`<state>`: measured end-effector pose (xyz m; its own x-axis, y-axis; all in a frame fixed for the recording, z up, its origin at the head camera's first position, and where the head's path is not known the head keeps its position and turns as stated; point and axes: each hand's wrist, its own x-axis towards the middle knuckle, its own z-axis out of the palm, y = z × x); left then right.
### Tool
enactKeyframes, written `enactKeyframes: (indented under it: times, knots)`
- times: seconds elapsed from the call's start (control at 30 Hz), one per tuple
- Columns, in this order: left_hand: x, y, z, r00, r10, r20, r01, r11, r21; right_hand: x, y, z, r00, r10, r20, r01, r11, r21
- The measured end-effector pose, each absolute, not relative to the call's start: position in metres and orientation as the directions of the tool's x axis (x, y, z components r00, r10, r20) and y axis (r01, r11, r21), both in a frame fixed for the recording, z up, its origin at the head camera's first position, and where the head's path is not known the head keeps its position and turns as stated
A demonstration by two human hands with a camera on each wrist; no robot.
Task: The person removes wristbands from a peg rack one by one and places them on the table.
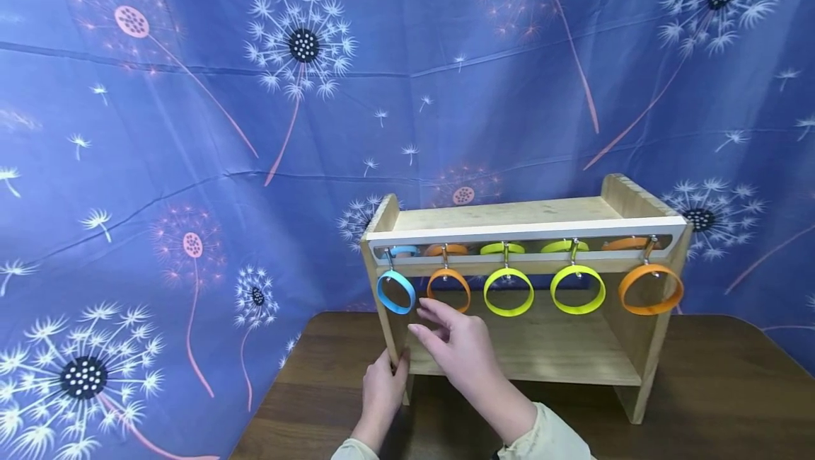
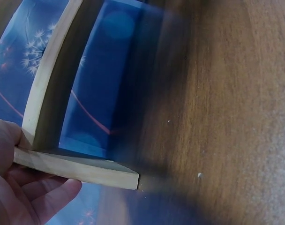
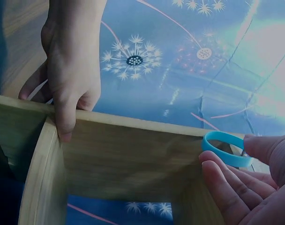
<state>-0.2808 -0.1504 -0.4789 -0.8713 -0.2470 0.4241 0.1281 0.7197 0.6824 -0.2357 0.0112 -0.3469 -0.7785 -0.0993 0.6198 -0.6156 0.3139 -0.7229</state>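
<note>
A small wooden shelf (image 1: 522, 332) stands on the table, with several coloured silicone wristbands hanging from hooks along its front rail. At the left end hangs the blue wristband (image 1: 396, 291). Beside it is an orange wristband (image 1: 467, 290), partly behind my right fingers. My left hand (image 1: 382, 386) grips the shelf's left side panel (image 2: 81, 168), thumb on one face and fingers on the other. My right hand (image 1: 461, 347) is just by the blue wristband, thumb and fingers apart and gently bent. In the right wrist view its thumb overlaps the band's edge; whether they touch, I cannot tell.
Further right hang two yellow-green wristbands (image 1: 509, 291) and another orange wristband (image 1: 651, 289). The white front rail (image 1: 528, 230) has a long slot. Under the shelf is a brown wooden table (image 1: 312, 389); behind it hangs a blue dandelion-print cloth (image 1: 382, 92).
</note>
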Motion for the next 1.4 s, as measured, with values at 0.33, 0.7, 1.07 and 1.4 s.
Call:
enactKeyframes:
  times: [0.33, 0.7, 1.07, 1.4]
  knots:
    - [-0.281, -0.148, -0.479, -0.876, -0.244, 0.416, 0.135, 0.704, 0.697, -0.239, 0.006, -0.344, -0.771, -0.047, 0.635, -0.601, 0.385, -0.701]
    - [-0.281, -0.147, -0.478, -0.881, -0.248, 0.403, 0.118, 0.71, 0.694, -0.243, 0.004, -0.343, -0.74, -0.018, 0.673, -0.629, 0.375, -0.681]
    - [-0.28, -0.147, -0.479, -0.867, -0.254, 0.428, 0.132, 0.713, 0.689, -0.244, 0.0, -0.338, -0.76, 0.006, 0.65, -0.601, 0.374, -0.706]
    - [-0.282, -0.15, -0.483, -0.853, -0.263, 0.451, 0.136, 0.722, 0.678, -0.246, -0.005, -0.336, -0.742, 0.025, 0.669, -0.614, 0.373, -0.695]
